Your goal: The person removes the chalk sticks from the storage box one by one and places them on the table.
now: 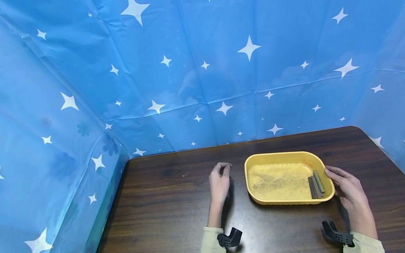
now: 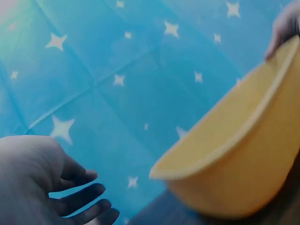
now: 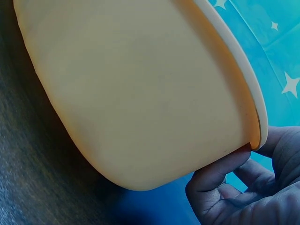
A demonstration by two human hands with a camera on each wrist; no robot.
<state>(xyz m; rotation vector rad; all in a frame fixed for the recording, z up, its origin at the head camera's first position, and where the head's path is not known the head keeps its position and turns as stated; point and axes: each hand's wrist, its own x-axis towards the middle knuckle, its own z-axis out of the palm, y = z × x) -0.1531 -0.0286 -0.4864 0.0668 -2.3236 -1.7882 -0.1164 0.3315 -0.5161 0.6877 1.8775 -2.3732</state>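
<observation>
A yellow plastic basin [image 1: 278, 179] with rounded corners is over the right half of the brown table. My right hand [image 1: 351, 189] pinches the rim at its right end; in the right wrist view, thumb and fingers [image 3: 220, 171] meet at that rim. Several short dark sticks [image 1: 316, 186], greenish, brown and blackish, lie side by side inside at the right end. To the left of the basin, apart from it, my left hand [image 1: 219, 182] hovers with loosely bent fingers and nothing in them. Whether the basin's base fully touches the table cannot be told.
The dark wood-grain table [image 1: 164, 203] stretches out to the left of the basin. Behind it and along the left side hangs a blue sheet [image 1: 190, 70] with white stars. Each wrist wears a black camera mount [image 1: 230, 238].
</observation>
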